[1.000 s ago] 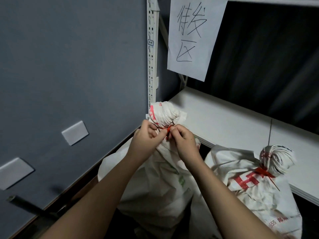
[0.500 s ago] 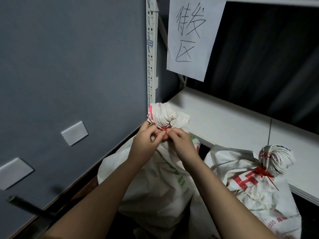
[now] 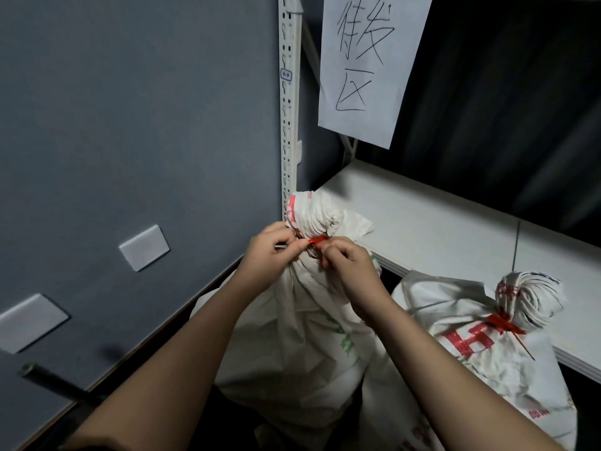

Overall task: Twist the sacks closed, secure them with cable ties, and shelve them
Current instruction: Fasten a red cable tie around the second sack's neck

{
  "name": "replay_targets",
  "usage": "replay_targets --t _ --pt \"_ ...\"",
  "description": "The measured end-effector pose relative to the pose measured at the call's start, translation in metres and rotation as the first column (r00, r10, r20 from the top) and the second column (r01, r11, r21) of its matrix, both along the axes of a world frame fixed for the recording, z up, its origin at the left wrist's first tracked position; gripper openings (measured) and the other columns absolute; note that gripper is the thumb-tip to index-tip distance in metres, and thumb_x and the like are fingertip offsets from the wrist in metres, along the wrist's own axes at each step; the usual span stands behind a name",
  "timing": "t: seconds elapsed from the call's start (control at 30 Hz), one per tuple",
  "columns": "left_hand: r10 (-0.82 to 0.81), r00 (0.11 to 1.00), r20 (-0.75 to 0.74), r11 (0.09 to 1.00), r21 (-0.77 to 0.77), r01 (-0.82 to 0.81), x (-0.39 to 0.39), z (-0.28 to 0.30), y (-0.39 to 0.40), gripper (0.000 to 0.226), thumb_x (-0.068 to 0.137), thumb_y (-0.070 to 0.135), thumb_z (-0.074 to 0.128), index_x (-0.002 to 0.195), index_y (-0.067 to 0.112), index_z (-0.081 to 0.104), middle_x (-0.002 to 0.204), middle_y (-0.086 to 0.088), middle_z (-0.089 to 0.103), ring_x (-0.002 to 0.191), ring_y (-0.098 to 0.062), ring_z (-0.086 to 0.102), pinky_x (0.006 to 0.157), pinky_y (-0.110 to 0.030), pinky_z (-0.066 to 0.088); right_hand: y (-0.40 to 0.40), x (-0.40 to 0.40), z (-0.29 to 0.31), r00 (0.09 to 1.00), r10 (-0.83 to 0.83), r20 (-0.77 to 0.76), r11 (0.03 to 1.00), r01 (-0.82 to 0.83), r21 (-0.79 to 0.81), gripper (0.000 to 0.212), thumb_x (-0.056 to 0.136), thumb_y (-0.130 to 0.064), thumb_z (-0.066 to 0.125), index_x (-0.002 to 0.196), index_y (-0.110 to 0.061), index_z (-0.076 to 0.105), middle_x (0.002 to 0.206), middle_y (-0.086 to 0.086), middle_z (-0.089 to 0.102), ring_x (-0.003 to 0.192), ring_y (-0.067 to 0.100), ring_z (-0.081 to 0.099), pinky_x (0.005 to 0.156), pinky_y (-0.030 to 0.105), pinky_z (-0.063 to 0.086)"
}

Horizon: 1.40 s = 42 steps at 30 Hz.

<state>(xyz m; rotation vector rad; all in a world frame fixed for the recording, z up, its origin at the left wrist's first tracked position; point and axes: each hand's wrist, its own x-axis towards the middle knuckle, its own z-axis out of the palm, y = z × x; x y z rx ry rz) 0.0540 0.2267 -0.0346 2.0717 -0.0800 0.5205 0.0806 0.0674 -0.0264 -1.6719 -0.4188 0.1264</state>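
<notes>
both hands, left hand [image 3: 271, 252] and right hand [image 3: 349, 265], pinch the red cable tie [image 3: 316, 240] around the sack [image 3: 302, 320] neck, keeping the twist closed.

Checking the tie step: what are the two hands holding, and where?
Both hold the red cable tie at the left sack's twisted neck: left hand pinches it left of the neck, right hand its front end.

Blue-grey wall [image 3: 130, 109] with 2 blank plates [image 3: 144, 247], white slotted upright [image 3: 288, 92], handwritten paper sign [image 3: 367, 66], dim light
</notes>
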Motion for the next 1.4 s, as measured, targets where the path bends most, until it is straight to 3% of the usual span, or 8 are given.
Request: replay_targets --t 0.3,0.4,0.47,0.6,0.87,1.07,1.27,1.4 --pt "0.022 0.995 -0.094 0.99 -0.139 -0.034 0.003 -0.002 -0.001 0.038 0.083 0.029 0.069 0.052 0.019 0.051 0.053 0.006 0.055 0.056 -0.004 0.048 0.06 -0.026 0.038 -0.009 0.0 0.001 0.981 0.096 -0.17 0.989 -0.074 0.132 0.032 0.08 -0.021 0.052 0.048 -0.019 0.055 0.083 0.013 0.059 0.081 0.014 0.057 0.086 0.034 0.043" --pt "0.064 0.995 -0.081 0.979 -0.19 -0.078 0.003 -0.009 -0.005 0.043 0.076 0.047 0.065 0.057 0.014 0.045 0.064 -0.018 0.059 0.066 -0.016 0.053 0.064 -0.041 0.048 -0.011 0.001 0.01 0.99 0.032 0.137 0.951 0.012 -0.308 0.028 0.085 -0.03 0.051 0.06 -0.016 0.056 0.079 0.006 0.062 0.081 0.02 0.059 0.083 0.043 0.048" --pt "0.1 0.992 -0.081 0.977 -0.18 -0.113 0.004 -0.011 -0.01 0.045 0.075 0.051 0.062 0.06 0.014 0.043 0.064 -0.021 0.057 0.066 -0.015 0.051 0.065 -0.043 0.049 -0.009 -0.004 0.015 0.921 -0.006 0.389 0.761 0.257 -0.596 0.026 0.089 -0.036 0.052 0.073 -0.016 0.056 0.085 0.004 0.063 0.084 0.023 0.057 0.075 0.038 0.047" --pt "0.216 0.976 -0.035 0.976 0.029 -0.215 -0.005 -0.001 -0.021 0.042 0.08 0.046 0.061 0.057 0.018 0.04 0.057 -0.001 0.045 0.056 -0.015 0.043 0.056 -0.035 0.038 -0.003 -0.014 0.014 0.755 0.024 0.656 0.557 0.535 -0.635 0.029 0.089 -0.04 0.05 0.078 -0.017 0.065 0.082 0.005 0.063 0.075 0.028 0.063 0.057 0.031 0.047" --pt "0.147 0.978 -0.147 0.985 -0.07 -0.159 -0.011 -0.002 -0.024 0.029 0.085 0.018 0.067 0.061 0.023 0.052 0.106 0.002 0.049 0.1 -0.008 0.052 0.08 -0.016 0.037 0.0 -0.019 0.019 0.888 -0.067 0.455 0.661 0.381 -0.647 0.029 0.095 -0.036 0.048 0.101 -0.017 0.069 0.113 0.0 0.054 0.095 0.027 0.06 0.073 0.033 0.043" --pt "0.193 0.977 -0.091 0.977 0.115 -0.182 -0.013 -0.005 -0.023 0.02 0.082 0.018 0.07 0.067 0.011 0.059 0.129 -0.008 0.047 0.128 -0.02 0.038 0.091 -0.019 0.027 0.001 -0.023 0.027 0.906 -0.006 0.424 0.585 0.347 -0.733 0.029 0.097 -0.034 0.043 0.106 -0.017 0.064 0.118 0.005 0.049 0.099 0.032 0.059 0.072 0.033 0.038" --pt "0.117 0.993 -0.019 0.987 0.112 -0.114 -0.012 -0.003 -0.016 0.026 0.082 0.015 0.07 0.06 0.012 0.056 0.135 0.002 0.037 0.119 -0.005 0.04 0.094 -0.018 0.032 -0.001 -0.016 0.025 0.912 0.026 0.41 0.63 0.304 -0.714 0.03 0.097 -0.033 0.043 0.098 -0.013 0.065 0.111 0.005 0.049 0.101 0.025 0.054 0.067 0.028 0.028" --pt "0.042 0.999 -0.018 0.988 0.152 -0.039 -0.01 -0.001 -0.016 0.029 0.085 0.014 0.066 0.063 0.015 0.047 0.087 -0.001 0.048 0.076 -0.004 0.044 0.065 -0.022 0.032 -0.003 -0.01 0.019 0.908 0.057 0.414 0.705 0.257 -0.661 0.027 0.095 -0.027 0.049 0.087 -0.009 0.067 0.101 0.007 0.054 0.097 0.023 0.053 0.064 0.025 0.019"
